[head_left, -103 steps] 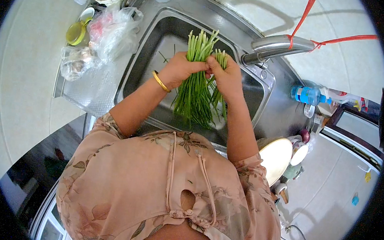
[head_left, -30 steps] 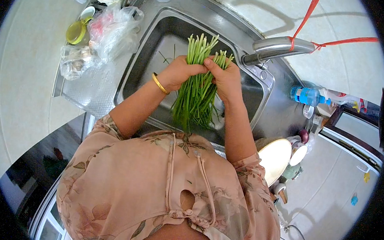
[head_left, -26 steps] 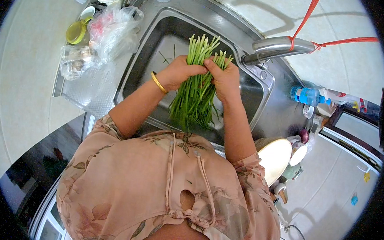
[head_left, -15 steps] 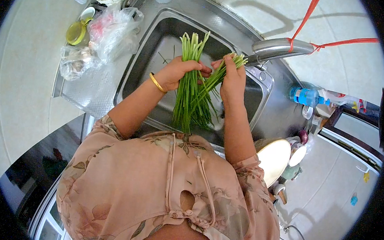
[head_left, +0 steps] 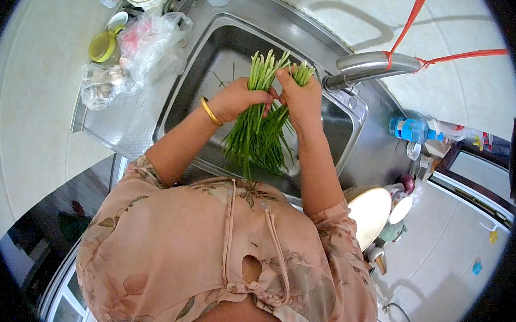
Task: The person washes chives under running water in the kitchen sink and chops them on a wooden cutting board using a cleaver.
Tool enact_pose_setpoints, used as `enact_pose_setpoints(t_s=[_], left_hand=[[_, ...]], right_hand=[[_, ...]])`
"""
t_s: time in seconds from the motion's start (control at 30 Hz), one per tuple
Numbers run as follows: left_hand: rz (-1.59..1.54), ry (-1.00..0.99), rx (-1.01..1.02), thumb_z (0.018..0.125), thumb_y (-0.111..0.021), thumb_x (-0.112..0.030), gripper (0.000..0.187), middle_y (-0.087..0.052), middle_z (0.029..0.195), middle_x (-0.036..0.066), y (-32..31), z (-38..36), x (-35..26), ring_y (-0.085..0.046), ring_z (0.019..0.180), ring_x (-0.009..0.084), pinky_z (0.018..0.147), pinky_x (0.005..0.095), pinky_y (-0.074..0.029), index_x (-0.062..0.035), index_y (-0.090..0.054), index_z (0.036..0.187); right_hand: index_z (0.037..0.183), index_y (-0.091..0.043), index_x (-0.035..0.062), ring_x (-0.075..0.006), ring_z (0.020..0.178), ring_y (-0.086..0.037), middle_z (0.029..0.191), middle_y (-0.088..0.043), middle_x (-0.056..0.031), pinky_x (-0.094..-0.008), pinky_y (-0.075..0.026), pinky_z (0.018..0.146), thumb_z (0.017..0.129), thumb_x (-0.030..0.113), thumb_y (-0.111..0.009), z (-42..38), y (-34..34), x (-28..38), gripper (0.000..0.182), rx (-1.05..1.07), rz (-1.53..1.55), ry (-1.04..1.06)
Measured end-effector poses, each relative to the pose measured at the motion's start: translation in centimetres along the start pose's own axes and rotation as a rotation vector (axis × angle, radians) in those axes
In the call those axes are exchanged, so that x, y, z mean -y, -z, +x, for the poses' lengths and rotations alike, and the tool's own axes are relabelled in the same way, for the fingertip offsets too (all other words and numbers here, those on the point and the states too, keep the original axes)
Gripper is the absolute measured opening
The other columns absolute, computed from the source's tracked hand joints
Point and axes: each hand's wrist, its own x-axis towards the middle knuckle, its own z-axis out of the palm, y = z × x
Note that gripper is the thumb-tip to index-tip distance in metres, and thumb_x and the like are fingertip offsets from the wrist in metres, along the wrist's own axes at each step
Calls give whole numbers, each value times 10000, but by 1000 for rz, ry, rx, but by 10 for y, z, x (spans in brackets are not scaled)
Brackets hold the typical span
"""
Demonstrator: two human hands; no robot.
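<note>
Over the steel sink I hold green garlic chives in two bunches, pale cut ends up and dark leaves hanging down. My left hand, with a gold bangle at the wrist, is wrapped round the larger bunch. Fingers of my right hand are closed round a smaller bunch, thumb near the pale ends. The two hands almost touch, and the leaves of both bunches mingle below them. A few loose green bits lie on the sink floor at the left.
A steel faucet tied with red cord reaches over the sink's right side. Plastic bags and a yellow-green jar stand on the left drainboard. At the right are a blue bottle and a large pale round board.
My right hand has moved left with its bunch, close against my left hand. The smaller bunch now stands more upright, and the leaves have swung slightly left.
</note>
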Motion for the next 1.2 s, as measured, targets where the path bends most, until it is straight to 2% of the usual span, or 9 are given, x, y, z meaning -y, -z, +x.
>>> enact_pose_setpoints(t_s=[0.27, 0.47, 0.7, 0.8, 0.83, 0.9, 0.97, 1.03, 1.2], left_hand=[[-404, 109, 10, 796, -568, -165, 198, -609, 776, 86, 6, 2, -1, -603, 690, 188, 655, 318, -502, -9, -564, 919], [-486, 115, -30, 815, -564, -189, 168, -618, 797, 87, 22, 13, 15, -613, 738, 193, 698, 335, -507, -32, -567, 873], [-306, -6, -231, 786, -615, -151, 134, -606, 748, 65, 41, 11, 16, -599, 661, 176, 614, 298, -502, -38, -572, 843], [-252, -7, -298, 771, -634, -142, 140, -600, 722, 52, 52, 6, 14, -590, 644, 150, 583, 280, -485, -34, -576, 839], [-218, 10, -314, 769, -635, -142, 145, -598, 726, 50, 50, 2, 11, -588, 649, 149, 597, 279, -480, -31, -577, 842], [-187, 36, -274, 769, -633, -141, 153, -600, 738, 50, 45, 1, 9, -586, 658, 149, 608, 279, -477, -28, -578, 858], [-156, 52, -211, 769, -631, -140, 171, -603, 759, 55, 36, 1, 6, -585, 667, 152, 615, 279, -474, -21, -579, 880], [-127, 58, -132, 769, -630, -139, 198, -606, 788, 64, 23, 0, 3, -585, 677, 159, 618, 278, -471, -10, -580, 910], [-169, 22, -55, 780, -592, -126, 240, -603, 858, 98, 1, -4, -2, -592, 749, 194, 647, 312, -494, 25, -567, 965]], right_hand=[[778, -539, 40, -104, 413, -375, 573, -479, -29, -250, -325, 411, 812, 146, -531, 0, 9, -9, 111, 55, 373, -5], [806, -452, 49, -127, 478, -382, 658, -492, -64, -260, -331, 438, 811, 134, -492, -4, 29, -3, 94, -65, 581, -47], [808, -469, 59, -116, 511, -386, 673, -478, -42, -265, -346, 512, 834, 117, -471, -5, 82, 21, 63, -361, 352, 243], [797, -478, 65, -117, 544, -408, 670, -478, -32, -264, -355, 530, 847, 128, -477, -2, 95, 18, 80, -475, 60, 425], [829, -500, 61, -113, 583, -439, 666, -483, -22, -257, -367, 557, 856, 169, -489, -2, 96, 15, 111, -492, -254, 424], [883, -517, 56, -113, 602, -462, 677, -498, -18, -249, -379, 570, 851, 200, -510, -7, 74, 11, 148, -363, -400, 195], [924, -534, 49, -108, 595, -477, 695, -520, -13, -246, -390, 538, 825, 282, -580, -10, 42, 1, 257, -157, -272, -22], [884, -556, 35, -94, 527, -458, 660, -512, 7, -217, -386, 482, 777, 190, -654, -5, 17, -20, 212, 19, -41, -30], [920, -577, 17, -104, 555, -494, 681, -540, -15, -242, -406, 498, 784, 186, -647, -3, -1, -25, 228, 29, 123, -89]])
